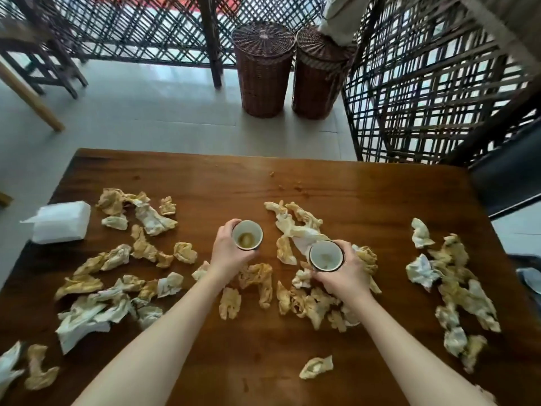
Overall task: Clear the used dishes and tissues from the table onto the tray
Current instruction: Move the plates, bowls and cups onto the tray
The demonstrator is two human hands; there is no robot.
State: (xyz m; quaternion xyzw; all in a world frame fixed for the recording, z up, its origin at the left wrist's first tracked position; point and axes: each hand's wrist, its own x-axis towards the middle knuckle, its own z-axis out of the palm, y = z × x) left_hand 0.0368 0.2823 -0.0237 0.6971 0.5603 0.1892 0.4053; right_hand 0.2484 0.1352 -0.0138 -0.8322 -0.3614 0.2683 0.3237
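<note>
My left hand (pixel 227 249) grips a white cup (pixel 247 235) with a dark rim and a brown residue at its bottom, near the middle of the wooden table (pixel 228 177). My right hand (pixel 345 273) grips a second white cup (pixel 325 256) with a dark rim, just to the right. Several crumpled, stained tissues lie all round: one heap at the left (pixel 96 306), one strip between the cups (pixel 292 224), one heap at the right (pixel 456 282). No tray is in view.
A white pack of tissues (pixel 60 221) sits at the table's left edge. Beyond the far edge stand two wicker baskets (pixel 263 68), and dark lattice screens (pixel 433 92) rise behind and to the right. A wooden chair (pixel 38 54) stands far left.
</note>
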